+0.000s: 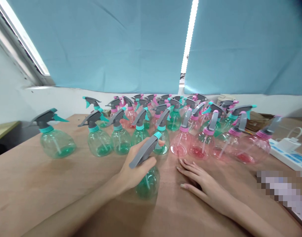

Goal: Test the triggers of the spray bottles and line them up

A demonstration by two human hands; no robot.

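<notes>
My left hand (138, 166) is wrapped round the neck of a green spray bottle (148, 184) with a grey and teal trigger head. The bottle stands upright or nearly so, low over the table; whether its base touches the wood I cannot tell. Flat on the tabletop, with fingers stretched out, rests my right hand (205, 184), holding nothing. Just beyond its fingertips stand a clear pink spray bottle (179, 146) and another pink spray bottle (200, 151). A row of green spray bottles, among them one green bottle (122, 143), lies past my left hand.
More green and pink spray bottles crowd the back of the wooden table (24, 177). One green bottle (57, 144) stands apart at the left. A white power strip (286, 156) with a plugged-in charger (288, 144) lies at the right, near a pixelated object (286, 194). Blue curtains (116, 46) hang behind.
</notes>
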